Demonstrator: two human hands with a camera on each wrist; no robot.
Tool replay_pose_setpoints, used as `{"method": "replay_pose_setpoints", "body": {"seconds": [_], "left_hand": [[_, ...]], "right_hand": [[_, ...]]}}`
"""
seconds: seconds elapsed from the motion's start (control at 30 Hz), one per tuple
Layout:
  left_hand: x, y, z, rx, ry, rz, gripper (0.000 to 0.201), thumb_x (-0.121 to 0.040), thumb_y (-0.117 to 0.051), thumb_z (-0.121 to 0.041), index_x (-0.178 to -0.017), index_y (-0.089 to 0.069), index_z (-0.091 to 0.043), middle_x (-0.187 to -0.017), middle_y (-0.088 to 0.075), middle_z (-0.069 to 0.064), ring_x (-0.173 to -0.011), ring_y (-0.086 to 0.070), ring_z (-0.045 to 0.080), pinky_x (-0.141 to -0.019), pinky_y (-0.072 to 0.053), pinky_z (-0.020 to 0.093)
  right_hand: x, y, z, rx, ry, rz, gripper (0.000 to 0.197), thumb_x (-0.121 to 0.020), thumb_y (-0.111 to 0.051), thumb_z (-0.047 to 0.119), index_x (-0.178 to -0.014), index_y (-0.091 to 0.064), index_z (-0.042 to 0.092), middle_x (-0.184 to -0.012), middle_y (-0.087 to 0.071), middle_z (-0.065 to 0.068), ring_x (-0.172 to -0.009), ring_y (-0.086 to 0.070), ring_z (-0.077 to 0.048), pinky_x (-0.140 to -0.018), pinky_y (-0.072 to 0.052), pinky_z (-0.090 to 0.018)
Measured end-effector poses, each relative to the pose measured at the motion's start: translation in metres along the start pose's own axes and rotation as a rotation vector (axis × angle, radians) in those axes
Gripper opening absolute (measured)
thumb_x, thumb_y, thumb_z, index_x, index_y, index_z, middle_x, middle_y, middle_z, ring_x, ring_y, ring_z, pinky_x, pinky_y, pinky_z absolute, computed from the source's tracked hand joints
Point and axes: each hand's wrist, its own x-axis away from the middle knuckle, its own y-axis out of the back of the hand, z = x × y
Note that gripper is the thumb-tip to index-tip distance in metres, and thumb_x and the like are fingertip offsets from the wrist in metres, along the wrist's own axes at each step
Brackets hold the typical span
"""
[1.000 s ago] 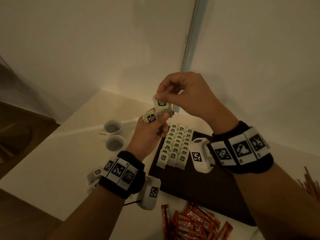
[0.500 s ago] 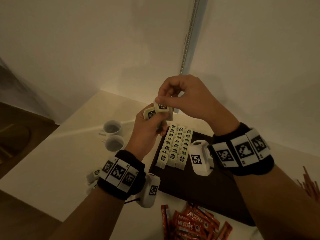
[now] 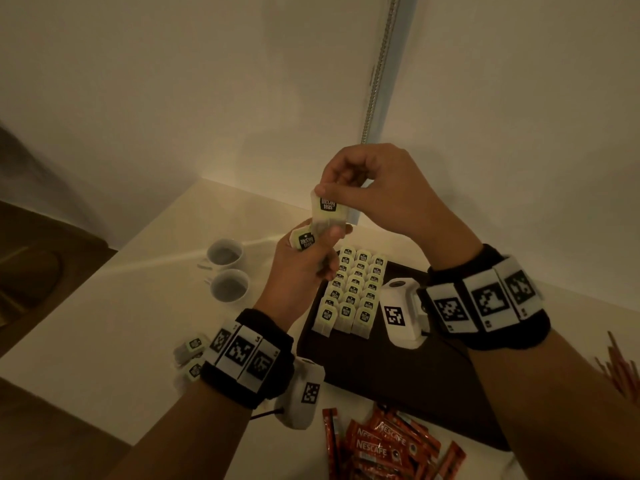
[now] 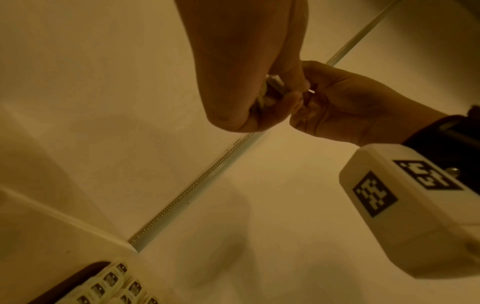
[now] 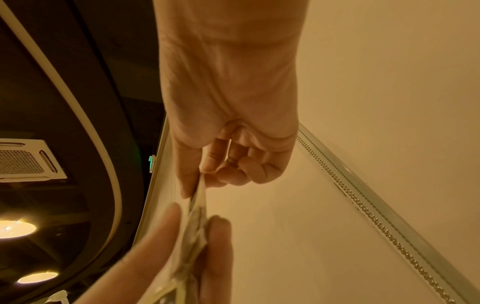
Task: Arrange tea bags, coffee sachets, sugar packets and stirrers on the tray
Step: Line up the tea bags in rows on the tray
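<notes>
Both hands are raised above the dark tray (image 3: 391,382). My left hand (image 3: 308,258) grips a small bunch of tea bags (image 3: 304,239) between thumb and fingers. Just above it, my right hand (image 3: 349,188) pinches the top of one pale tea bag (image 3: 329,211) with a black label; its lower end still sits between the left hand's fingers. The right wrist view shows that tea bag (image 5: 198,197) edge-on between my right thumb and forefinger. Three neat rows of tea bags (image 3: 353,289) lie on the tray's far left part.
Two white cups (image 3: 227,268) stand on the table left of the tray. A few loose tea bags (image 3: 192,351) lie under my left wrist. Red coffee sachets (image 3: 381,445) are heaped at the table's near edge. Brown stirrers (image 3: 620,368) lie far right. Walls close in behind.
The right hand first tipped the tea bag over against the left hand's bunch, then drew it upward; it now hangs upright, label facing me. The left hand barely moved.
</notes>
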Motion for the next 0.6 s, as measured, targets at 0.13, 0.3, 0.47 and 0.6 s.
{"method": "replay_pose_setpoints", "body": {"seconds": [0.13, 0.3, 0.47, 0.6], "left_hand": [[0.0, -0.002, 0.003, 0.049, 0.039, -0.029, 0.005, -0.082, -0.064, -0.023, -0.086, -0.068, -0.021, -0.083, -0.072, -0.003, -0.046, -0.048, 0.006, -0.043, -0.036, 0.017], [0.002, -0.005, 0.006, 0.102, 0.079, -0.03, 0.014, -0.076, -0.06, -0.025, -0.087, -0.062, -0.017, -0.081, -0.072, -0.005, -0.047, -0.049, 0.005, -0.044, -0.038, 0.016], [0.003, -0.003, 0.012, 0.124, 0.113, -0.022, 0.012, -0.078, -0.058, -0.026, -0.085, -0.062, -0.017, -0.081, -0.071, -0.005, -0.046, -0.048, 0.005, -0.043, -0.036, 0.016], [0.002, 0.003, 0.015, 0.09, 0.179, -0.009, 0.029, -0.077, -0.056, -0.038, -0.098, -0.06, -0.018, -0.091, -0.072, -0.006, -0.054, -0.056, 0.007, -0.045, -0.039, 0.017]], "right_hand": [[0.0, 0.001, -0.001, 0.009, -0.015, -0.015, 0.008, -0.077, -0.076, 0.022, -0.076, -0.07, 0.016, -0.07, -0.068, -0.001, -0.058, -0.054, 0.0, -0.061, -0.047, -0.015], [0.001, 0.001, -0.004, 0.018, -0.043, -0.02, 0.008, -0.076, -0.077, 0.021, -0.075, -0.07, 0.016, -0.068, -0.067, -0.001, -0.056, -0.053, 0.001, -0.059, -0.045, -0.011], [0.003, -0.001, -0.011, 0.007, -0.083, -0.018, 0.009, -0.076, -0.077, 0.022, -0.075, -0.07, 0.017, -0.062, -0.062, 0.008, -0.054, -0.052, 0.003, -0.056, -0.041, -0.007], [0.007, 0.0, -0.016, -0.031, -0.088, -0.02, 0.009, -0.075, -0.077, 0.021, -0.076, -0.07, 0.015, -0.062, -0.061, 0.008, -0.054, -0.052, 0.003, -0.056, -0.041, -0.007]]}}
